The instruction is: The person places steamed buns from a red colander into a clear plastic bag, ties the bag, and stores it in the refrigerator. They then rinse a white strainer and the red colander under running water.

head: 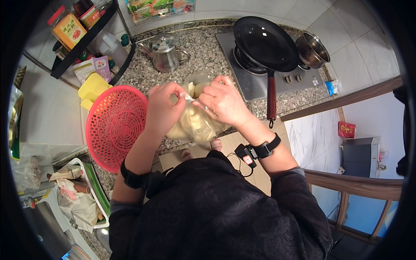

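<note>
A clear plastic bag [203, 125] with pale yellow pieces of food inside rests at the front edge of the speckled stone counter [208, 61]. My left hand [166, 104] pinches the bag's gathered neck between thumb and forefinger. On the other side of that neck, my right hand [222, 100] grips the plastic with curled fingers. Both hands are close together above the bag's contents. What exactly the pale pieces are cannot be told through the plastic. Left of my left hand is a red plastic colander [117, 126], partly covered by my forearm.
A metal teapot [165, 53] stands behind the bag. To the right, a black wok [265, 44] sits on the gas stove [253, 87], its handle reaching past the counter front. Beside it is a steel pot [312, 50]. A corner spice rack [87, 39] and yellow container [94, 89] occupy the left.
</note>
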`<state>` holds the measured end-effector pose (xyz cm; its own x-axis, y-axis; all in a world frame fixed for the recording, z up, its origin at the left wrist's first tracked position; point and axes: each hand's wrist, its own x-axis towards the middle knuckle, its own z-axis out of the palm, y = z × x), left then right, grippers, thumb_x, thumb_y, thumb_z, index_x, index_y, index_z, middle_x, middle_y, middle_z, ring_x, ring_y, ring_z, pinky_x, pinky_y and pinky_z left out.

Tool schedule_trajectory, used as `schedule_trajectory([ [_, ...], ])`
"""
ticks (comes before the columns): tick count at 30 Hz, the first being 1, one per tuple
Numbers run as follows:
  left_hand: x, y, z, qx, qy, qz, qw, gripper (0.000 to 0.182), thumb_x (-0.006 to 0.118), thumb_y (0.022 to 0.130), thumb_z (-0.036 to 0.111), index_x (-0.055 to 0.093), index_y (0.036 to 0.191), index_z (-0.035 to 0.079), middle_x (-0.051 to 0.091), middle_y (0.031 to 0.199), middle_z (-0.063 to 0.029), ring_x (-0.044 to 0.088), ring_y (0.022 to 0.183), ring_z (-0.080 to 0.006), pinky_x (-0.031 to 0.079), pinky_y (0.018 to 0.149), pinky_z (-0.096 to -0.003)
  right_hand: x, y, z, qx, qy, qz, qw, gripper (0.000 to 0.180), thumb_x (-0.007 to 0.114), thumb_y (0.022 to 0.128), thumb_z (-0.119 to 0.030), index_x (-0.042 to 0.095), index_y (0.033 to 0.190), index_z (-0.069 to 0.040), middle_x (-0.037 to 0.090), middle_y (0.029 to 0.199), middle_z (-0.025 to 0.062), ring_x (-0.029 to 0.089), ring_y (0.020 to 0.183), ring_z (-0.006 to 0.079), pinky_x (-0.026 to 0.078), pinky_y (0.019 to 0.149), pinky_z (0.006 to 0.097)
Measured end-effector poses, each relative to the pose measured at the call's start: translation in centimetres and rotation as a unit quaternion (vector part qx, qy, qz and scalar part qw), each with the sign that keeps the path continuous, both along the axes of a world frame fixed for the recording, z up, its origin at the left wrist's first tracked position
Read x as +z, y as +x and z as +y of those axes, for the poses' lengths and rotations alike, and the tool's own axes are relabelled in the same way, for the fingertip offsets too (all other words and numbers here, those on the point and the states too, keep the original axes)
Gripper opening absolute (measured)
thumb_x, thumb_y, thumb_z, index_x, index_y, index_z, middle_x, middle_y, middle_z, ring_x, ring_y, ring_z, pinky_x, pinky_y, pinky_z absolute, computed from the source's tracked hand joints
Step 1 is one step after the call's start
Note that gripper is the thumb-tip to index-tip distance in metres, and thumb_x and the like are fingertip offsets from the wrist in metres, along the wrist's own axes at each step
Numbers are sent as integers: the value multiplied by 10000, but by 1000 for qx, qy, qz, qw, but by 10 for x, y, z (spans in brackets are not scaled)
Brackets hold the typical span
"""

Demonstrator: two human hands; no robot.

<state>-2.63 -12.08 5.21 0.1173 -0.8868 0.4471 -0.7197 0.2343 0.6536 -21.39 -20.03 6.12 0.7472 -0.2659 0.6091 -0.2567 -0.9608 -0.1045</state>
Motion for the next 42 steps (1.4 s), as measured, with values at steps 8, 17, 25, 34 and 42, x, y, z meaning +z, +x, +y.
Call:
schedule_trajectory([
  [8,-36,24,-5,83,81,87,989,16,658,843,50,644,844,43,673,835,-37,612,811,-133,475,776,-278,-23,-24,6,-101,163,66,979,218,663,870,-255,622,726,-96,581,714,42,588,723,225,405,800,363],
  [17,-42,25,-2,-103,182,447,870,37,539,952,44,528,987,51,630,891,-36,597,854,-93,485,783,-236,-52,-30,14,-83,465,-132,871,163,767,816,-174,647,805,-65,629,780,3,585,654,110,450,557,275],
  [25,-22,12,-2,-180,242,522,798,80,506,935,19,495,1004,58,534,761,13,496,683,-61,387,602,-215,-43,-26,15,49,791,-238,561,113,620,954,-166,633,931,-56,652,890,-16,586,818,57,488,754,234],
  [34,-16,11,2,-102,212,138,962,177,599,856,50,522,1015,64,473,648,-7,467,578,-105,359,539,-276,-50,-16,15,45,760,-289,581,132,567,981,-177,620,919,-74,647,895,18,575,880,108,439,882,272],
  [42,-12,5,-2,-66,170,-17,983,209,628,779,107,536,966,101,605,691,-116,630,686,-320,464,577,-419,-33,-22,16,151,802,-248,521,177,597,959,-185,559,823,-78,542,728,-17,507,734,85,419,782,250],
])
